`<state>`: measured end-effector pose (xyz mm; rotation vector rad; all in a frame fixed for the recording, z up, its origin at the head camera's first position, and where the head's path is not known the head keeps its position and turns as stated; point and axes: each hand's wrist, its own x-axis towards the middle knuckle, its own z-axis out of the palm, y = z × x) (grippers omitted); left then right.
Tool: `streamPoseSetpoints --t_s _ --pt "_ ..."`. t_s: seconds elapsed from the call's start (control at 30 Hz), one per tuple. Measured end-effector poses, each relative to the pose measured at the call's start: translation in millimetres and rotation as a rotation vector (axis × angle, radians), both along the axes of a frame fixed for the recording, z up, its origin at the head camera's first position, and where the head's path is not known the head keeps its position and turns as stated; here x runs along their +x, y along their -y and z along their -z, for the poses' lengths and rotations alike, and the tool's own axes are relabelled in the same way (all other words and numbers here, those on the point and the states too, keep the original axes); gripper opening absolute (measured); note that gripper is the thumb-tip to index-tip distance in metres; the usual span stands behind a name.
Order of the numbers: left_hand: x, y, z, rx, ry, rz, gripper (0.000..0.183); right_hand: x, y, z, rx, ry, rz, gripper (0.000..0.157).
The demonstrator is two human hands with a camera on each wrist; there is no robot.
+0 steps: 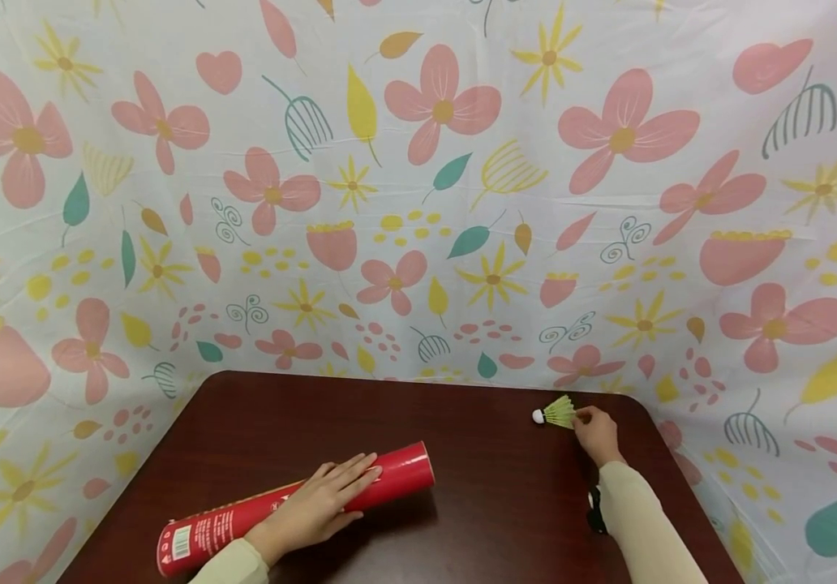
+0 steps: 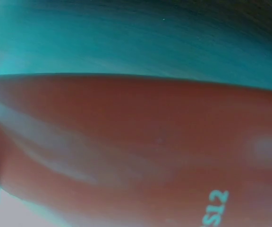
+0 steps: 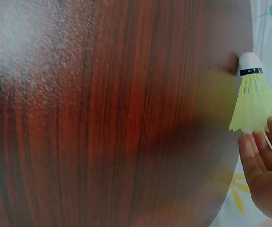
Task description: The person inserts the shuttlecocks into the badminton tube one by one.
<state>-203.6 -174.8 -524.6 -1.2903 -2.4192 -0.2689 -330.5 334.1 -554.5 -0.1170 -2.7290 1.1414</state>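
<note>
A long red shuttlecock tube (image 1: 405, 473) with white print and a barcode lies slanted at the table's front left. My left hand (image 1: 324, 499) lies across its upper part, fingers over the top and thumb on the near side, holding it. The left wrist view is filled by the tube's red wall (image 2: 140, 137). At the back right, my right hand (image 1: 598, 435) pinches a yellow-green shuttlecock (image 1: 559, 411) by the rim of its skirt. Its white cork with a black band (image 3: 250, 66) points left in the head view. Whether it touches the table I cannot tell.
The dark reddish wooden table (image 1: 491, 478) has rounded back corners. A white curtain (image 1: 404, 324) printed with flowers and leaves hangs round its back and sides. A black device (image 1: 596, 511) sits on my right wrist.
</note>
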Motion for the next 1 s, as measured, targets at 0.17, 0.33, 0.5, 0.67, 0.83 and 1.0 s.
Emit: streamPoseSetpoints --t_s 0.17,0.33,0.5,0.67,0.83,1.0 --pt "0.1 1.0 -0.9 0.003 -0.001 0.001 0.089 4.5 5.9 -1.8 -0.008 -0.007 -0.007 0.024" --pt "-0.1 1.5 -1.1 0.009 -0.006 0.007 0.088 8.5 12.7 -2.9 -0.007 -0.024 -0.019 0.021" --pt "0.6 2.1 -1.3 0.011 -0.02 0.012 0.086 11.1 17.6 -4.5 -0.016 -0.016 -0.054 0.02" --pt "-0.1 1.6 -1.4 0.014 -0.019 0.016 0.086 14.3 21.0 -8.7 -0.001 -0.043 -0.073 0.017" --pt "-1.1 1.2 -0.6 0.008 -0.014 0.017 0.086 19.8 26.6 -13.9 0.01 -0.078 -0.112 0.015" --pt "0.5 0.3 -0.6 0.01 0.001 0.018 0.086 28.8 34.8 -20.3 0.008 -0.101 -0.132 0.014"
